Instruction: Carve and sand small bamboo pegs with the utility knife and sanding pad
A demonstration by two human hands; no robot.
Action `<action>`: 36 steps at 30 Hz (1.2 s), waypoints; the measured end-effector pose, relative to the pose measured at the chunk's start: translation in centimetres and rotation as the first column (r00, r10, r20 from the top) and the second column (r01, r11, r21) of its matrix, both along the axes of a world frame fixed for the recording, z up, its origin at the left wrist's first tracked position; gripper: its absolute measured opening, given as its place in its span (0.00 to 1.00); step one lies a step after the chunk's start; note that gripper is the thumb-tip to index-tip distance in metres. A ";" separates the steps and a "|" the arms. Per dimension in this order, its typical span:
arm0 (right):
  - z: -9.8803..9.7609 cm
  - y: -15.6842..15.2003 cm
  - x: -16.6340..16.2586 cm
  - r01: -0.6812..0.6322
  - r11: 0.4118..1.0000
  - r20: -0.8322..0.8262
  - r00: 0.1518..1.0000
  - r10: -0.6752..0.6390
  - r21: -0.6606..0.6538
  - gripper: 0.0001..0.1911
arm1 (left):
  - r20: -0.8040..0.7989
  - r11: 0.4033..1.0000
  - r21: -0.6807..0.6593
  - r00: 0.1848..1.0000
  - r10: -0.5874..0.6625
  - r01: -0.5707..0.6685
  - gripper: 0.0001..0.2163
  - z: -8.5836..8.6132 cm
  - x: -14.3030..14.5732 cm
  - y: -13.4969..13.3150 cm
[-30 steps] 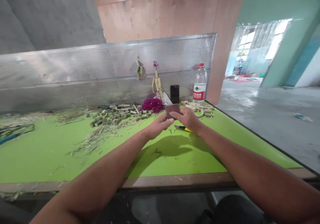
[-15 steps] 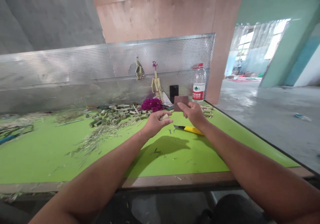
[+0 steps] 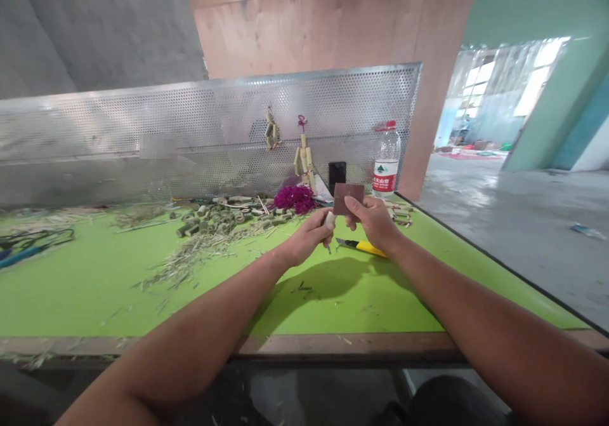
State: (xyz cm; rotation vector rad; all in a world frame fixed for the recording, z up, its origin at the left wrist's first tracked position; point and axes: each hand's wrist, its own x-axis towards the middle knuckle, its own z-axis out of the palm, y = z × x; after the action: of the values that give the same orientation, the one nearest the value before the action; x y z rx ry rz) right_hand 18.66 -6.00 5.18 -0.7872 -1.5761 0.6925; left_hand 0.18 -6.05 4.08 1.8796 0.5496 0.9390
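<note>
The left hand [image 3: 307,239] is mostly closed, its fingers and thumb pinching a short, pale stalk piece [image 3: 329,221] just above the yellow utility knife [image 3: 359,247]. The piece's long axis stands nearly upright, tilted slightly, with its upper end pointing away from the person and its lower part hidden by the fingers. The right hand [image 3: 373,219], beside it and just above the knife's far end, is also mostly closed, pinching a dark brown square of sandpaper [image 3: 348,199] upright by its lower edge. The sandpaper is near the stalk piece, but the picture does not show them clearly touching.

Judging by how things lie, much cutting seems done: well left of the knife, a large heap of short stalk pieces [image 3: 214,213] and loose shavings [image 3: 200,251] cover the green tabletop [image 3: 95,299]. Many pieces appear unused. Beyond the knife, one jointed stalk figure [image 3: 304,159] stands against the perforated metal panel [image 3: 143,127], and a smaller one [image 3: 271,131] hangs further left. A purple tuft [image 3: 294,200], a phone [image 3: 337,177] and a water bottle [image 3: 386,162] are also beyond the knife.
</note>
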 end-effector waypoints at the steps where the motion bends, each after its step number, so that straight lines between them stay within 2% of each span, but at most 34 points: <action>1: 0.0 -0.1 -0.1 0.007 1.000 0.007 1.000 -0.007 0.006 0.24 | 0.024 0.999 -0.032 1.000 -0.009 0.010 0.14 -0.1 0.1 0.1; 5: -0.1 -0.3 -0.3 0.036 0.999 -0.009 0.999 -0.036 0.009 0.24 | 0.086 0.990 -0.132 0.996 -0.033 0.044 0.16 -0.4 0.3 0.3; 8: -0.3 0.4 -0.2 0.056 0.998 -0.110 0.992 -0.057 -0.008 0.24 | 0.115 0.984 -0.167 0.992 -0.044 0.063 0.16 -0.2 0.4 0.0; 11: -0.5 1.4 0.0 -0.002 0.999 -0.255 0.967 -0.010 -0.047 0.21 | 0.135 0.981 -0.186 0.990 -0.036 0.061 0.18 -0.1 0.4 -0.2; 13: -0.6 1.6 0.0 -0.052 0.997 -0.290 0.957 0.032 -0.062 0.20 | 0.149 0.981 -0.185 0.988 -0.036 0.064 0.20 -0.1 0.5 -0.2; 15: -0.5 1.3 -0.2 -0.106 0.992 -0.247 0.965 0.087 -0.065 0.18 | 0.149 0.984 -0.165 0.988 -0.038 0.063 0.20 -0.1 0.5 0.0; 18: -0.5 0.4 -0.7 -0.117 0.992 -0.068 0.991 0.113 -0.053 0.16 | 0.111 0.995 -0.103 0.994 -0.001 0.012 0.14 -0.3 0.6 0.4; 21: -0.6 0.1 -0.9 0.057 0.998 0.138 0.989 -0.057 -0.001 0.18 | 0.027 0.997 -0.028 0.997 0.077 -0.076 0.07 -0.4 0.6 0.7; 23: -0.6 0.5 -0.3 0.196 0.980 0.129 0.972 -0.197 0.020 0.18 | -0.031 0.989 0.000 0.988 0.149 -0.149 0.06 -0.4 0.6 0.6; 26: -0.3 1.5 1.1 0.309 0.951 -0.072 0.948 -0.309 -0.005 0.17 | -0.075 0.970 0.026 0.967 0.244 -0.242 0.08 -0.1 0.6 0.1; 28: -0.1 1.7 1.5 0.306 0.952 -0.154 0.940 -0.304 -0.010 0.18 | -0.084 0.960 0.039 0.956 0.281 -0.279 0.08 0.1 0.6 -0.2; 29: -0.1 1.5 1.4 0.278 0.961 -0.142 0.951 -0.276 -0.003 0.18 | -0.091 0.954 0.046 0.950 0.300 -0.297 0.09 0.1 0.5 -0.2; 33: -0.5 0.3 -0.4 0.120 0.992 0.120 0.985 -0.125 0.047 0.16 | -0.121 0.934 0.100 0.927 0.354 -0.344 0.08 -0.2 0.5 0.2; 35: -0.8 0.0 -1.0 0.105 0.988 0.207 0.970 -0.127 0.112 0.15 | -0.120 0.939 0.107 0.934 0.337 -0.325 0.07 -0.4 0.4 0.4; 36: -0.9 0.1 -1.0 0.144 0.979 0.204 0.964 -0.171 0.142 0.15 | -0.116 0.946 0.101 0.941 0.318 -0.308 0.07 -0.4 0.4 0.5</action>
State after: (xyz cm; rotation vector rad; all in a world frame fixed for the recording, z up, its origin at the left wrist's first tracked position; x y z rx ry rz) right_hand 17.67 -5.91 4.32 -0.9061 -1.7113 0.3977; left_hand 0.58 -5.59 3.64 1.9723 0.9239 1.0601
